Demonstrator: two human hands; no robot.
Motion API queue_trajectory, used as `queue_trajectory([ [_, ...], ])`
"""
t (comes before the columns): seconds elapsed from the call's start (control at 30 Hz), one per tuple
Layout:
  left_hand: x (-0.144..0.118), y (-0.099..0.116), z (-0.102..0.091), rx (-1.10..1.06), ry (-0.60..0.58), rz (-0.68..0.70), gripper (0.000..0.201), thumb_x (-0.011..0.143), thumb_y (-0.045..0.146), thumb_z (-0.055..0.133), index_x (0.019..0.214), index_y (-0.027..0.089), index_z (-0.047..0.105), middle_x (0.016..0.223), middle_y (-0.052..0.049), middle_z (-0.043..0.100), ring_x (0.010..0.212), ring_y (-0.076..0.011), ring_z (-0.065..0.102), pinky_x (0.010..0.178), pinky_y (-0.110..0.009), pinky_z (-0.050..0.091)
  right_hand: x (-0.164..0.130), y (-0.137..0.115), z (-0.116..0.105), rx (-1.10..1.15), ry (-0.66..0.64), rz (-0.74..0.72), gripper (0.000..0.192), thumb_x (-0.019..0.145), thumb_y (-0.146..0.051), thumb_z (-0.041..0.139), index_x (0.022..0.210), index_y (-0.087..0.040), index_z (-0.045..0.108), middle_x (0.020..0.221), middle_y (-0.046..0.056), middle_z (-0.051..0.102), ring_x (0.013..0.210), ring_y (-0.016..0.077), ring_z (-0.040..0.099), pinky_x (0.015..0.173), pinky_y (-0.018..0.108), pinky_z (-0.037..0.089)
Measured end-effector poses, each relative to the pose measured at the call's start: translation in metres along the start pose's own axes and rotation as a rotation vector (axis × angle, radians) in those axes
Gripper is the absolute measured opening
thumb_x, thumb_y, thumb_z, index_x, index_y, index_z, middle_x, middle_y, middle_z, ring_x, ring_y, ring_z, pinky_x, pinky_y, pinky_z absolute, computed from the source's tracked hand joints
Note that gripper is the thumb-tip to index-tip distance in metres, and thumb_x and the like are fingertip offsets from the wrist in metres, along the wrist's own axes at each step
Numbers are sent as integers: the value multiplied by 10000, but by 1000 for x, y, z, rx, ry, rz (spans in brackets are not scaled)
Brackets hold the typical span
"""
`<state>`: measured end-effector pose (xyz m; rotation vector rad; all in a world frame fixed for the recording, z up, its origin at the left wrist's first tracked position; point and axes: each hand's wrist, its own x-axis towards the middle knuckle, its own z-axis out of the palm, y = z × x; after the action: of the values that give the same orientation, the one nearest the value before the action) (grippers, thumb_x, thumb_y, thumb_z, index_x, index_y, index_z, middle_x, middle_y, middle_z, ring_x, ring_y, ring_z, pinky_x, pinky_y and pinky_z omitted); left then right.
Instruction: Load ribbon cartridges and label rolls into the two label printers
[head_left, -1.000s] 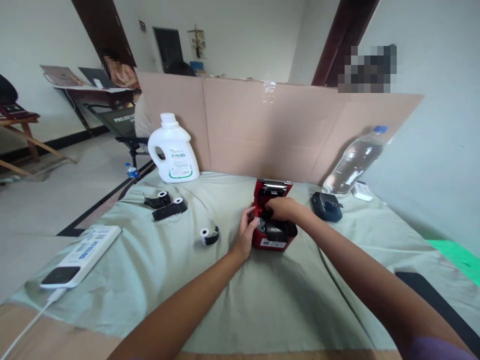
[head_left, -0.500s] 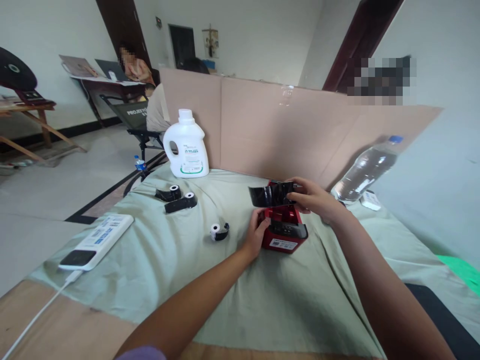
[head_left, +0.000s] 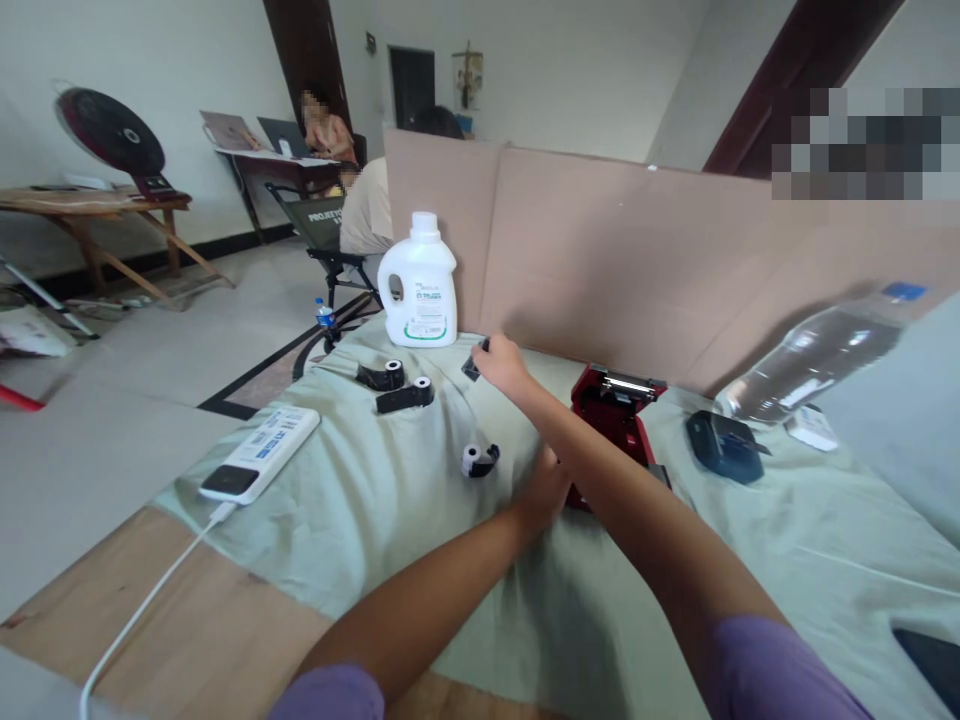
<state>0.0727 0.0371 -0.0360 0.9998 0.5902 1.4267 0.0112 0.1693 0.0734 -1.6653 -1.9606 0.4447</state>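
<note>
My left hand (head_left: 546,490) grips the left wall of a small red printer (head_left: 611,425), which looks like a receipt printer. The printer's lid (head_left: 622,385) stands raised at the back, and my right forearm hides part of its body. My right hand (head_left: 504,365) reaches across to the far side of the cloth, left of the printer. Its fingers are closed on a black paper roll (head_left: 472,364), of which only a dark end shows. Nearer me lies a small white roll with a black tail (head_left: 480,460). Two more black-wrapped rolls (head_left: 406,395) rest further left.
A white detergent jug (head_left: 421,285) stands before a cardboard screen (head_left: 570,240). At left lies a white power bank (head_left: 262,455) with a cable. On the right are a black device (head_left: 724,445) and a leaning clear bottle (head_left: 817,355). People sit in the background.
My right hand has carried the black paper roll left, away from above the printer. My left hand stays at the printer's side. The view has turned right-to-left, showing more of the fan and floor.
</note>
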Motion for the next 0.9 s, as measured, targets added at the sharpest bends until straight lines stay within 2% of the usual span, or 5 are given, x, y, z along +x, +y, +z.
queue_trajectory([
  [0.17,7,-5,-1,45,22,37,439,850,323,637,1276,237,582,1352,-117,621,1318,-305,523,1174,-497,347,15,-20,57,-83,18,-23,292,943,-189,478,1232,-162,450,1303,187,576,1064,258,660,863,356,517],
  [0.37,4,-1,-5,92,-7,52,436,833,270,618,1258,234,529,1533,-98,463,1431,-278,415,1195,-475,316,10,-8,102,-233,-198,32,388,929,-199,518,1304,-174,419,1322,187,534,1086,280,651,879,395,515],
  [0.6,6,-8,0,104,6,77,456,811,284,624,1245,225,496,1530,-116,456,1433,-276,405,1195,-484,304,8,-17,79,-303,-41,-140,575,909,-325,527,1454,-181,414,1441,182,458,1306,352,430,1021,459,413],
  [0.77,3,-7,0,69,-19,83,448,827,321,637,1245,234,501,1555,-122,420,1424,-290,418,1193,-474,306,4,-21,70,-273,-408,-421,340,820,-278,619,1149,-295,705,1269,55,658,1218,332,514,1012,444,400],
  [0.9,-2,1,0,89,-27,52,453,854,322,625,1284,250,503,1525,-106,464,1388,-295,455,1174,-493,332,-1,-19,73,-108,-386,-472,302,788,-211,640,1065,-260,749,1080,27,751,1074,248,637,951,329,445],
])
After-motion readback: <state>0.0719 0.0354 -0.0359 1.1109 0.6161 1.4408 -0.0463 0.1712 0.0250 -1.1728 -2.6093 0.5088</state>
